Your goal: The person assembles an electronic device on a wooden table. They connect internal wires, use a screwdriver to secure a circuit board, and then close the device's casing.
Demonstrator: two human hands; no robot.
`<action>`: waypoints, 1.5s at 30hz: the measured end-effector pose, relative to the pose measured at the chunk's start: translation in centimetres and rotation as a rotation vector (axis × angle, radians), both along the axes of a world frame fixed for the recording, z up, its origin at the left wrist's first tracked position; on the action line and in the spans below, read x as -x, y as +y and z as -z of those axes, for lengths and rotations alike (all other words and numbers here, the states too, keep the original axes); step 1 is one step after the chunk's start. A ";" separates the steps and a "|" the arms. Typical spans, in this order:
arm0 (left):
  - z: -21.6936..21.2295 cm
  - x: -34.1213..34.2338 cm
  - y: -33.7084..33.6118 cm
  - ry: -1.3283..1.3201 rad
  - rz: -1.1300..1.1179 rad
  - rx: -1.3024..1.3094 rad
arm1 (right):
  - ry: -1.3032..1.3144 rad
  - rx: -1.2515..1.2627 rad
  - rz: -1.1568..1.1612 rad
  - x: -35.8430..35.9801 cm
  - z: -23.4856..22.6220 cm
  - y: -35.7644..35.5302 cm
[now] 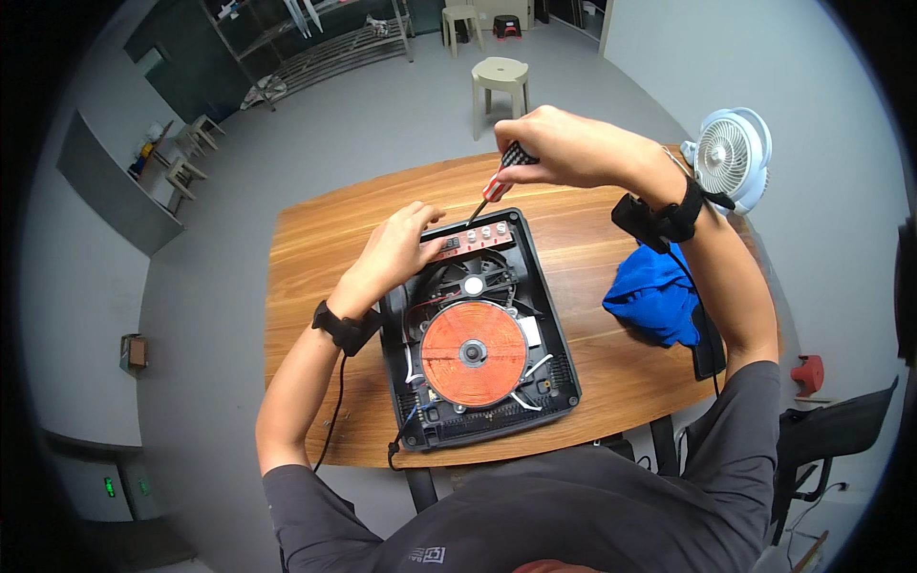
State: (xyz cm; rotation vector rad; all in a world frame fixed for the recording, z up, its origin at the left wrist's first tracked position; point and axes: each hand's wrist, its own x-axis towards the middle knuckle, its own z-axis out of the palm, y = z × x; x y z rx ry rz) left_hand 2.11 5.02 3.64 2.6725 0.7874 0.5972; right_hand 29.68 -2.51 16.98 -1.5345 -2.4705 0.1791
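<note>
An opened induction cooker [564, 368] with a black housing lies on the table. Inside it are a round copper coil [449, 368], a black fan [497, 277] and a narrow circuit board [478, 244] with several white buttons along the far end. My left hand [394, 246] grips the board's left end, thumb on the board and fingers by the housing's far rim. In my right hand [564, 148], closed round the handle, is a screwdriver [493, 188] with a red, white and checkered grip. Its shaft slants down and its tip meets the board's far edge.
A blue cloth [650, 296] lies on the wooden table [325, 229] to the right, beside a black flat object [707, 349]. A small white fan [731, 158] stands at the far right corner. Beyond the table is a beige stool [500, 74]; a black chair [831, 425] is at right.
</note>
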 end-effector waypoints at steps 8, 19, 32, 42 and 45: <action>1.9 -3.1 0.3 0.183 0.141 0.015 | -0.019 0.020 -0.006 -3.3 0.5 0.3; 2.2 -4.9 0.8 0.249 0.124 0.122 | -0.041 0.047 -0.033 -3.1 3.3 2.2; 2.1 -5.4 0.6 0.276 0.105 0.110 | -0.036 0.073 -0.021 -3.1 3.1 2.1; 1.8 -5.6 0.5 0.265 0.111 0.125 | -0.038 0.070 -0.069 -2.6 3.5 3.3; 1.6 -5.7 0.3 0.263 0.105 0.137 | -0.069 0.069 -0.071 -2.2 3.2 3.4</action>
